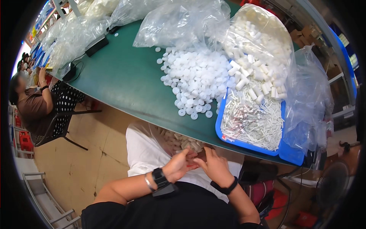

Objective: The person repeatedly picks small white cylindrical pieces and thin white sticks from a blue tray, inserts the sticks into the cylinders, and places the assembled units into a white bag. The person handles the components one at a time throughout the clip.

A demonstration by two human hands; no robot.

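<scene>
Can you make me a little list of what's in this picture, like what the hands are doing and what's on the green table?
left hand: fingers curled, meeting the right hand over the lap
right hand: touching the left hand; what they pinch is hidden
lap bag: clear plastic, small white pieces inside
green table: long, curved by the lens
white caps: loose pile
blue tray: holds thin white tubes
co-worker: seated far left

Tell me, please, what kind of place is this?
Probably a small factory assembly line. A long green table holds a heap of white caps, a blue tray of white tubes and clear bags; another person sits further along it.
</scene>
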